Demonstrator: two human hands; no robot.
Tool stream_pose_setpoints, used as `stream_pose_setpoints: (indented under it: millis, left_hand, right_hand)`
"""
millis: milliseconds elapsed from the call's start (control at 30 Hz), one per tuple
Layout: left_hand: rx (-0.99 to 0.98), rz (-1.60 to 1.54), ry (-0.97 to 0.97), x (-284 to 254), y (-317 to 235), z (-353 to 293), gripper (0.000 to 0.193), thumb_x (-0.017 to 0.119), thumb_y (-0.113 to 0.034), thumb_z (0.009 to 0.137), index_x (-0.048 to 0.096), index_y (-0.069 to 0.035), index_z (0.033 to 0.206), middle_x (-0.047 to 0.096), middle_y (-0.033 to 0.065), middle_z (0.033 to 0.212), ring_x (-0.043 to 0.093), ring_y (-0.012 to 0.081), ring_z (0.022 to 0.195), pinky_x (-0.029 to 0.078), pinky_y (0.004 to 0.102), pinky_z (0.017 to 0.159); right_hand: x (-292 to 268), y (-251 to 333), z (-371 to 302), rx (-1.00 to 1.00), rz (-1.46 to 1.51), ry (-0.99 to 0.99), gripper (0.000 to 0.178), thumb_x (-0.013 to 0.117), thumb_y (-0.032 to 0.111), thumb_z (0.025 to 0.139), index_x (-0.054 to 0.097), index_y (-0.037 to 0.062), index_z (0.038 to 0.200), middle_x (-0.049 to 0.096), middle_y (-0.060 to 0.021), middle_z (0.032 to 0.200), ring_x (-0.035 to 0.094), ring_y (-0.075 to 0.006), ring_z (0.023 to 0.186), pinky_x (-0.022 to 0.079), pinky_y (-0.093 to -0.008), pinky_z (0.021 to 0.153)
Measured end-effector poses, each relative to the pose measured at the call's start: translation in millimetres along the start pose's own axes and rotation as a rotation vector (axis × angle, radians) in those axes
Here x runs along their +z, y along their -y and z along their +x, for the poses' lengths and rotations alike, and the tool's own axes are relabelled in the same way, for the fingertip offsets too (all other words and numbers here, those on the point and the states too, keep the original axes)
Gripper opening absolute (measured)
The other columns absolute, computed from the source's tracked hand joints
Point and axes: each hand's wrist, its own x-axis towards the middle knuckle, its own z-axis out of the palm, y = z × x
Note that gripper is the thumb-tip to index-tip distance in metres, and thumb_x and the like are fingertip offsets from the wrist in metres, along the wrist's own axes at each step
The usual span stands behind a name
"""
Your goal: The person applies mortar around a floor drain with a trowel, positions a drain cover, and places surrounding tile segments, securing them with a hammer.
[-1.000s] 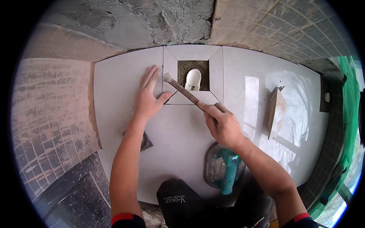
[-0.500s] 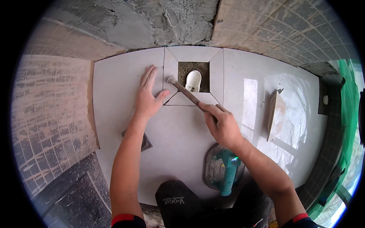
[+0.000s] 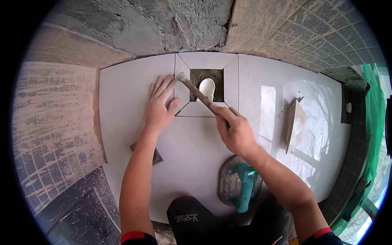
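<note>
My left hand (image 3: 160,108) lies flat on the large pale floor tile (image 3: 122,98), fingers stretched, its tips near the joint with the narrow border strip. My right hand (image 3: 234,130) is closed round a worn wooden tool handle (image 3: 199,93). Its flared, whitish tip is at the left border strip (image 3: 182,90), close to my left fingertips; I cannot tell whether it touches. The tool's other end is hidden in my fist. Mitred tile strips frame a square opening, where a white oval drain fitting (image 3: 207,87) stands in grey mortar (image 3: 198,74).
A teal-handled suction tool (image 3: 245,188) sits on the tile by my knees. A dark square drain cover (image 3: 157,157) lies partly under my left forearm. To the right, a tile offcut (image 3: 295,124) rests on the tiles. Tiled walls and green netting (image 3: 372,106) border the area.
My left hand has slid slightly right, its fingertips now nearer the joint. The tool's tip has shifted a little up and left. The whole view has dipped slightly.
</note>
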Motion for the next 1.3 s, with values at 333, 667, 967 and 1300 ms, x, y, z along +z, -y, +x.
stream_pose_setpoints:
  millis: [333, 667, 967, 1300]
  left_hand:
    - [0.000, -0.009, -0.007, 1.0, 0.2, -0.3, 0.053, 0.069, -0.015, 0.088, 0.058, -0.005, 0.139, 0.049, 0.0095, 0.155, 0.035, 0.0359, 0.149, 0.024, 0.0541, 0.122]
    - [-0.016, -0.019, -0.028, 2.6, -0.6, 0.8, 0.054, 0.070, -0.014, 0.087, 0.058, -0.003, 0.139, 0.049, 0.0102, 0.154, 0.036, 0.0339, 0.149, 0.024, 0.0522, 0.122]
    - [-0.191, -0.276, -0.101, -3.6, 8.8, 7.5, 0.070, 0.080, -0.013, 0.080, 0.054, -0.002, 0.143, 0.049, 0.0137, 0.154, 0.039, 0.0299, 0.148, 0.027, 0.0424, 0.124]
    - [-0.181, -0.186, -0.060, -4.2, 11.2, 10.5, 0.079, 0.082, -0.006, 0.076, 0.049, -0.003, 0.148, 0.046, 0.0124, 0.157, 0.037, 0.0259, 0.150, 0.031, 0.0367, 0.121]
  right_hand:
    - [2.0, -1.9, 1.8, 0.024, -0.018, 0.005, 0.030, 0.057, 0.006, 0.099, 0.065, 0.0034, 0.127, 0.067, -0.0202, 0.096, 0.067, -0.0360, 0.079, 0.053, -0.0406, 0.073]
    - [2.3, -5.7, 1.4, 0.038, -0.040, 0.020, 0.029, 0.057, 0.006, 0.099, 0.065, 0.0031, 0.126, 0.068, -0.0200, 0.099, 0.068, -0.0346, 0.081, 0.053, -0.0393, 0.074]
    - [-10.7, 1.2, -10.5, 0.081, 0.023, 0.058, 0.030, 0.057, 0.003, 0.099, 0.064, -0.0009, 0.127, 0.068, -0.0184, 0.097, 0.065, -0.0255, 0.077, 0.052, -0.0342, 0.073]
    - [-9.4, -4.2, -11.7, 0.043, -0.009, 0.098, 0.030, 0.057, 0.005, 0.099, 0.065, 0.0010, 0.127, 0.068, -0.0188, 0.099, 0.066, -0.0305, 0.078, 0.053, -0.0364, 0.075]
